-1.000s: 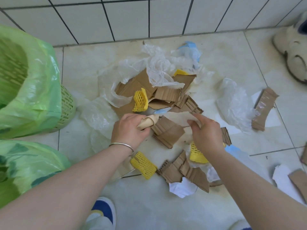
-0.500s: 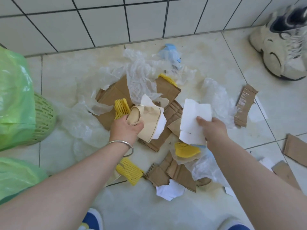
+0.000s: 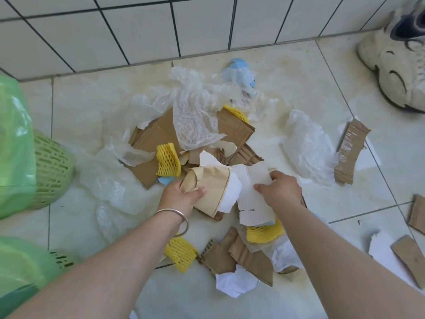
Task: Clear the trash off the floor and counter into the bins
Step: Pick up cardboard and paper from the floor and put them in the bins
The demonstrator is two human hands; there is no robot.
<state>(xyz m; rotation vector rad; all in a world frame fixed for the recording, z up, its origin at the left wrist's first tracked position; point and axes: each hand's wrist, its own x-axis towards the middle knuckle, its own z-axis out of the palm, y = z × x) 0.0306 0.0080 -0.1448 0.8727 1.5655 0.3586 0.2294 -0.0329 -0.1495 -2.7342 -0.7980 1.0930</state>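
Seen from above, two bare arms reach down over a litter pile on the floor. The left hand grips a rolled tan paper; the right hand pinches a torn white sheet just beside it. Both pieces are lifted slightly above the cardboard scraps. The green-lined bins stand to the far left, nearer the left hand, so the load likely travels leftward.
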